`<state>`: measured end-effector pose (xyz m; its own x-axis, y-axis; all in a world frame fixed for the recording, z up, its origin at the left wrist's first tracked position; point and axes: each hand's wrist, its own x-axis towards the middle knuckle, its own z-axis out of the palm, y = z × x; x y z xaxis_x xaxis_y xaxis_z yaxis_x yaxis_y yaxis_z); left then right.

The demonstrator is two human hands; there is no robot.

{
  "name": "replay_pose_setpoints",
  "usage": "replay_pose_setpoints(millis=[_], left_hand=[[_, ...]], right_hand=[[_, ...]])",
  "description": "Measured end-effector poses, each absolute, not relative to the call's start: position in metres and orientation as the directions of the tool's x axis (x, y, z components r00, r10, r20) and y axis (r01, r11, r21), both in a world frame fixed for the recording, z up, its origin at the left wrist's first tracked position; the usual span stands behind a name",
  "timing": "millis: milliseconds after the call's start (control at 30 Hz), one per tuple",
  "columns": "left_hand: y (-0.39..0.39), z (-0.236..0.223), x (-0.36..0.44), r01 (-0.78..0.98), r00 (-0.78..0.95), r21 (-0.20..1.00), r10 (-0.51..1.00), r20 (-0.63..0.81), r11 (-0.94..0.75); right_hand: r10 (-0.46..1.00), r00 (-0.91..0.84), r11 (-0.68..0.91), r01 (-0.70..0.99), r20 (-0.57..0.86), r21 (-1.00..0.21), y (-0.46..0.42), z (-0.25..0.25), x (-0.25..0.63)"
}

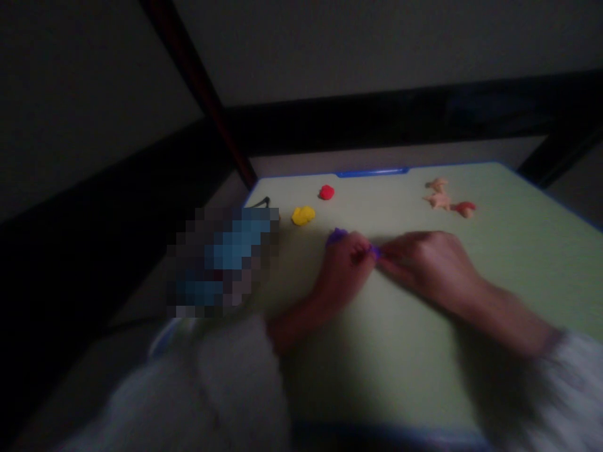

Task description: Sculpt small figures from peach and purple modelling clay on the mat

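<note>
Purple modelling clay point(336, 236) is in my two hands above the middle of the table. My left hand point(346, 267) is closed around it, with a lump showing past the knuckles at the upper left. From the other side, the fingertips of my right hand point(426, 267) pinch a small purple bit that sticks out between the hands. Beyond them a yellow lump of clay point(303, 215) lies on the table, and a red lump point(326, 192) sits a little farther back. The clay's full shape is hidden by my fingers.
The pale green table point(386, 370) has a blue rim and a blue handle point(372, 172) at its far edge. Several peach and red clay pieces point(440, 200) lie at the back right. A blurred-out blue area point(240, 242) covers the left edge. The room is dim.
</note>
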<state>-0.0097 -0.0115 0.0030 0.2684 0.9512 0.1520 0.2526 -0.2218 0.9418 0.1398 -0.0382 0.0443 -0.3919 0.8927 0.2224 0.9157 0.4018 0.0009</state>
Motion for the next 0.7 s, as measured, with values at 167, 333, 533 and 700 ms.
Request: replay_pose_setpoints(millis=[167, 333, 533, 700], left_hand=[[-0.0123, 0.0018, -0.009, 0.243, 0.273, 0.943, 0.949, 0.157, -0.226], [-0.01, -0.0022, -0.0092, 0.241, 0.27, 0.936, 0.944, 0.188, -0.255], [-0.0077, -0.004, -0.0093, 0.247, 0.26, 0.926, 0.94, 0.221, -0.286], [-0.0081, -0.004, -0.0088, 0.246, 0.259, 0.929, 0.942, 0.212, -0.277]], right_hand=[[0.905, -0.371, 0.388, 0.92, 0.208, -0.048, -0.0379, 0.0417, 0.1398], [0.89, -0.385, 0.408, 0.911, 0.244, -0.053, -0.0369, 0.0372, 0.1406], [0.887, -0.371, 0.405, 0.911, 0.276, -0.079, -0.0365, 0.0356, 0.1395], [0.883, -0.38, 0.418, 0.904, 0.275, -0.091, -0.0365, 0.0353, 0.1393]])
